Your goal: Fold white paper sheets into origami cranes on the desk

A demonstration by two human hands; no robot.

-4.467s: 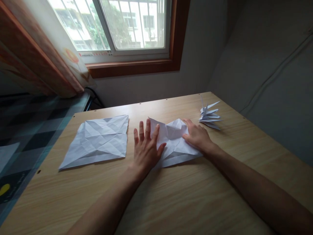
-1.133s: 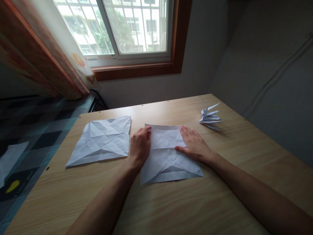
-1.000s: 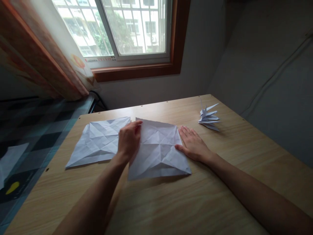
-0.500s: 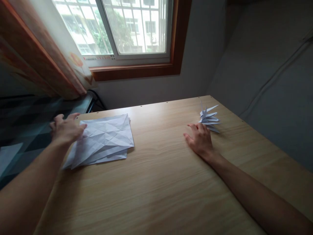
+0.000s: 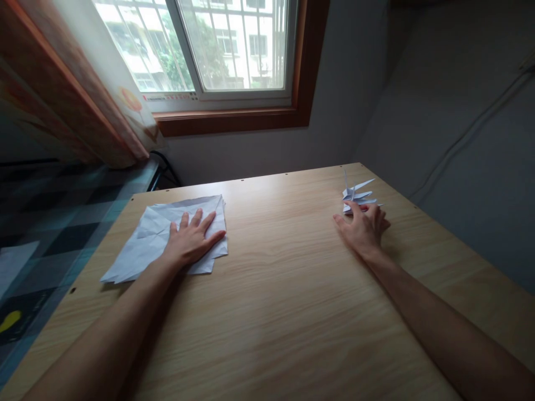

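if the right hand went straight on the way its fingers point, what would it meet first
The stack of folded paper shapes, directly ahead of the right hand; it may be touching them, though depth is unclear.

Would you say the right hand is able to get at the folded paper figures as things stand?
Very likely yes: the right hand lies beside the paper figures, fingertips touching their near edge, and nothing on the table stands between them.

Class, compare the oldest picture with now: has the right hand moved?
Yes: the right hand moved rightward, onto the folded paper figures at the table edge.
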